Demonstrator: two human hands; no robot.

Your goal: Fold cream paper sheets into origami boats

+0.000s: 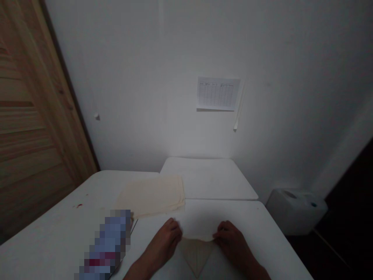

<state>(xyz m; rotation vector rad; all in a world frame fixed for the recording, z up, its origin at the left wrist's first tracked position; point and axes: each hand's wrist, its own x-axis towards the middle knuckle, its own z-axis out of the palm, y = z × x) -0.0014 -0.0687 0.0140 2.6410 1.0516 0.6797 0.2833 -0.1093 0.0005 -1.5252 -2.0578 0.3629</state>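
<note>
One beige sheet (197, 252) — between left hand (169, 240) and right hand (232, 240) — edge pinched.

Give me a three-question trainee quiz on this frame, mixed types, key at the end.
1. Multiple choice: what do the left hand and right hand hold between them?
A) a wooden spoon
B) a pale pointed sheet
C) a drinking cup

2. True or false: the stack of pale sheets lies nearer the left hand than the right hand.

3. Fill in: the printed page is up on the ____.

Key: 1 B; 2 true; 3 wall.
</note>
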